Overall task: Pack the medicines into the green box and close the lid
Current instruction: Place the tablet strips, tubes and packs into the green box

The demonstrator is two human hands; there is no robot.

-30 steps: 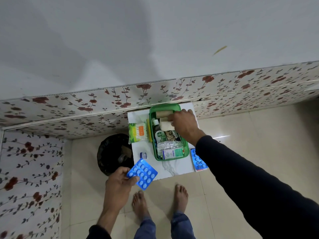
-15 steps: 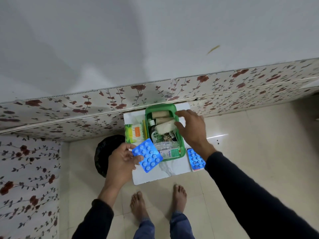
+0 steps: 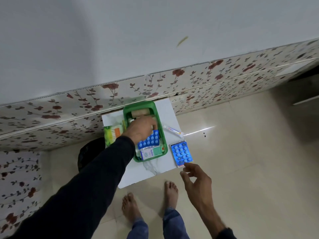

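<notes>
The green box [image 3: 164, 135] stands open on a small white table [image 3: 146, 173] by the wall. It holds bandage rolls [image 3: 139, 112] at the far end and a white and green carton [image 3: 151, 152] at the near end. My left hand [image 3: 141, 130] reaches into the box and grips the upper edge of a blue blister pack [image 3: 149, 140], which rests on the contents. A second blue blister pack [image 3: 181, 154] lies on the table right of the box. My right hand [image 3: 196, 180] hovers open just below that pack, fingertips close to its near corner.
A small white tube [image 3: 173, 130] lies on the table right of the box. A green and orange packet [image 3: 112, 135] sits left of the box. A black bin [image 3: 89, 152] stands on the floor left of the table. My bare feet [image 3: 150, 202] are before the table.
My left hand carried the blue blister pack from in front of the table into the box. My right hand left the bandage rolls in the box and dropped towards the second blister pack.
</notes>
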